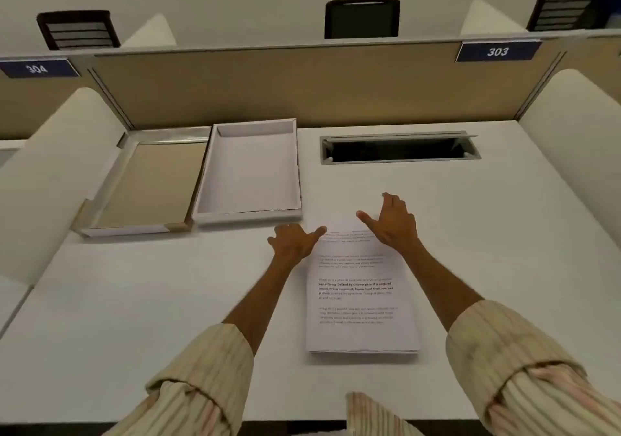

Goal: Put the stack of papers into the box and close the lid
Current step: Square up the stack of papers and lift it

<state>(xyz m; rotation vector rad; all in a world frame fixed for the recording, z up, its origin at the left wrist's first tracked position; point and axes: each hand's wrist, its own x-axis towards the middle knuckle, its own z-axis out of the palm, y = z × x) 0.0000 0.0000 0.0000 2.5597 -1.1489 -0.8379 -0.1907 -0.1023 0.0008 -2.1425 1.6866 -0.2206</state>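
A stack of printed papers (359,301) lies flat on the white desk (134,318), in front of me and slightly right. My left hand (294,242) is at the stack's far left corner, fingers apart, thumb over the paper edge. My right hand (393,222) hovers at the far right corner, fingers spread, holding nothing. An open white box (248,170) sits empty at the back left of the stack. Its lid (148,183) lies upside down beside the box on the left, showing a tan inside.
A cable slot (400,148) with a raised metal flap is cut into the desk at the back right. A tan partition (302,82) closes off the back, and white side dividers (50,173) flank the desk. Black chairs stand beyond the partition.
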